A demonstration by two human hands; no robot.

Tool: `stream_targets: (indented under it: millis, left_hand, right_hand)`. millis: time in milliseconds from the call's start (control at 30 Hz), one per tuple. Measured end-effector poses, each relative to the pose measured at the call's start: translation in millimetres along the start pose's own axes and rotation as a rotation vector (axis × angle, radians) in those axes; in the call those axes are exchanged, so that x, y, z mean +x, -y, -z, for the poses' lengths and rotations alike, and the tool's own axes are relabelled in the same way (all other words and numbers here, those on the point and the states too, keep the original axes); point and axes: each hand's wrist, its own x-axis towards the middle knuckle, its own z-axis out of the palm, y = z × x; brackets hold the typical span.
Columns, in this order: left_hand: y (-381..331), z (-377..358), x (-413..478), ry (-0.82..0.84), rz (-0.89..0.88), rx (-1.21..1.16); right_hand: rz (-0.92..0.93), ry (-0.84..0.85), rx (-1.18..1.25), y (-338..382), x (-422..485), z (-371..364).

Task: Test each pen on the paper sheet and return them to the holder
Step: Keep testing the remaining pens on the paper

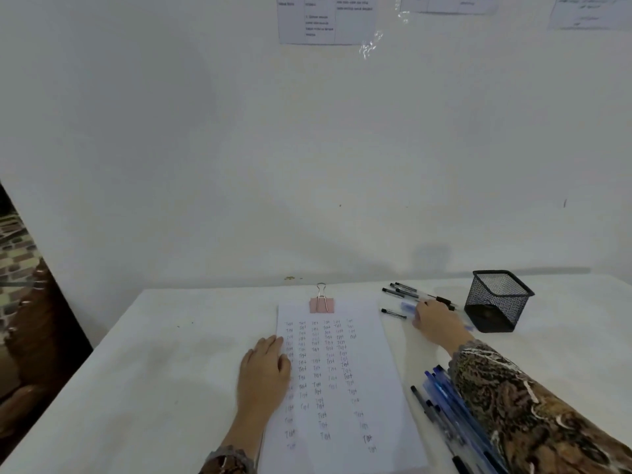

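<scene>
A white paper sheet [342, 388] covered in rows of handwritten "Test" lies on the table, with a pink binder clip [321, 304] at its top edge. My left hand [265, 374] rests flat on the sheet's left edge. My right hand [432, 321] reaches to the back right, fingers curled over a blue pen [408, 306] that lies on the table and sticks out on both sides of the hand. The black mesh holder [496, 302] stands just right of that hand and looks empty.
Several black pens [403, 291] lie behind and left of my right hand. A pile of blue and black pens [441, 401] lies right of the sheet, partly under my patterned sleeve. The white table [171, 371] meets a white wall; its left edge drops off.
</scene>
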Motion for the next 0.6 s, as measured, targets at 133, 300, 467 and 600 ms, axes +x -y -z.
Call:
stream_targets:
  millis: [133, 300, 467, 600]
  left_hand:
    - [0.9, 0.0, 0.4, -0.009, 0.002, 0.000]
    - [1.4, -2.3, 0.1, -0.019, 0.001, -0.001]
    - [2.6, -2.7, -1.5, -0.022, -0.011, -0.008]
    - [4.7, -2.6, -1.2, -0.015, 0.000, 0.004]
  right_hand:
    - [-0.011, -0.084, 0.075, 11.6, -5.3, 21.2]
    - [-0.008, -0.126, 1.589, 71.1, -30.9, 61.7]
    - [-0.020, 0.118, 2.822, 123.0, -57.3, 30.0]
    - [-0.208, -0.011, 3.095, 127.0, -68.8, -5.9]
